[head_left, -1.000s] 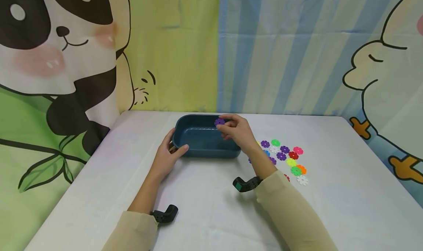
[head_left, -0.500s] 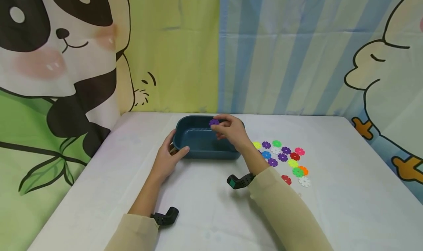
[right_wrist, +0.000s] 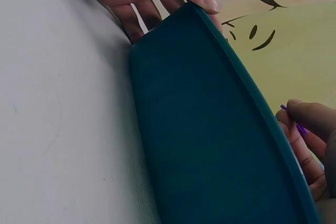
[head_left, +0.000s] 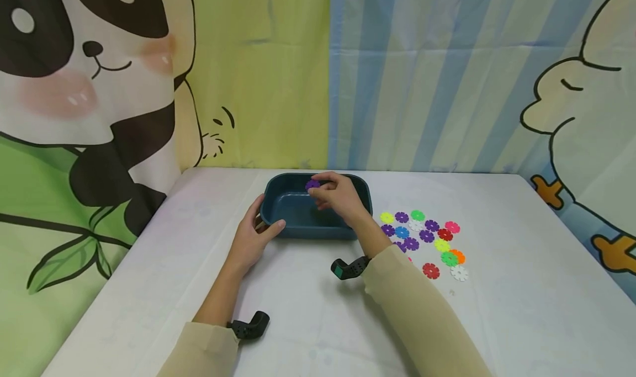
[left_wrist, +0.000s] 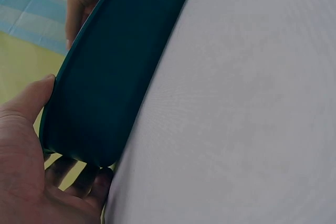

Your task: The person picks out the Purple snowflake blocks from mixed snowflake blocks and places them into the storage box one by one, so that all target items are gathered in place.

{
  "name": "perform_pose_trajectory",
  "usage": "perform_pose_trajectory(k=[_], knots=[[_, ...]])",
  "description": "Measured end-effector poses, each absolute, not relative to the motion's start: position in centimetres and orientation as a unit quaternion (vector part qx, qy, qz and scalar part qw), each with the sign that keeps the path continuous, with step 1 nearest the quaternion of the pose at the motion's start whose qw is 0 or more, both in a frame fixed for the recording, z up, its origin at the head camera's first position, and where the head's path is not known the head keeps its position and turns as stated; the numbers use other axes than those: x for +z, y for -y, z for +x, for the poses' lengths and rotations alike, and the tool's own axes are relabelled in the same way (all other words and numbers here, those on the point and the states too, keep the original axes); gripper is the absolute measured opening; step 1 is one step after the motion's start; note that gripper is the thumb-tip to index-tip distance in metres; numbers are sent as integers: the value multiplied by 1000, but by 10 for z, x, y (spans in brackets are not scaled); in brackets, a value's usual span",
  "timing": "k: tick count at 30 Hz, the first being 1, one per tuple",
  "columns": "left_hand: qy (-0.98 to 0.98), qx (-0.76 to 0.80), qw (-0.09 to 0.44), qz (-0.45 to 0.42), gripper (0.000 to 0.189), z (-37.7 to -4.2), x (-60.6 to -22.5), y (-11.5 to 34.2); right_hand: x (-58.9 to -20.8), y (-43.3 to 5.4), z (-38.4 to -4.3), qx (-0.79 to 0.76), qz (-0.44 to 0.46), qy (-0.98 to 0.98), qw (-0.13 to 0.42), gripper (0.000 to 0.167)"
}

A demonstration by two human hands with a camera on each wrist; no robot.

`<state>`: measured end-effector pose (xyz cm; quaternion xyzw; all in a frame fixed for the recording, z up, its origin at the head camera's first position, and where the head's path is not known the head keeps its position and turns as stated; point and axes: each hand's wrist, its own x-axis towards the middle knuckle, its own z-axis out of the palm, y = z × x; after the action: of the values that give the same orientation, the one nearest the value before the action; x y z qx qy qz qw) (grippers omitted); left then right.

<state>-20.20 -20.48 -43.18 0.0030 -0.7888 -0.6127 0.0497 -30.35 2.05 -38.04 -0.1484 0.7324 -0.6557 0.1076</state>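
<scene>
A dark teal plastic basin (head_left: 298,232) stands on the white table. My left hand (head_left: 250,236) holds its left end; in the left wrist view the thumb lies on the rim and the fingers reach round the end wall. Over the basin's opening, my right hand (head_left: 339,196) pinches a purple notched plastic disc (head_left: 312,184) between thumb and fingertips. The right wrist view shows this purple disc (right_wrist: 301,129) nearly edge-on, above the rim. Part of the basin's inside is hidden behind the right hand.
To the right of the basin, several notched discs lie loosely spread, among them a red disc (head_left: 430,271), a white disc (head_left: 459,272) and a blue disc (head_left: 402,232). The white table (head_left: 308,311) ends at the back against a printed curtain (head_left: 258,90).
My right hand has moved left over the basin with the purple disc in its pinch, uncovering more of the loose discs. The left hand keeps its hold on the basin.
</scene>
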Motion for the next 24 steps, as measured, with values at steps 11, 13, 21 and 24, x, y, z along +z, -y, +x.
perform_pose_trajectory(k=[11, 13, 21, 24], knots=[[780, -624, 51, 8, 90, -204, -432, 204, -381, -3, -318, -662, -114, -731, 120, 41], [779, -624, 52, 8, 90, -204, -432, 203, -380, 1, -318, -662, -111, -732, 120, 40], [779, -624, 54, 12, 89, -204, -432, 203, -382, 16, -319, -652, -109, -738, 139, 41], [777, -627, 53, 13, 89, -203, -433, 204, -385, 22, -321, -640, -108, -747, 142, 39]])
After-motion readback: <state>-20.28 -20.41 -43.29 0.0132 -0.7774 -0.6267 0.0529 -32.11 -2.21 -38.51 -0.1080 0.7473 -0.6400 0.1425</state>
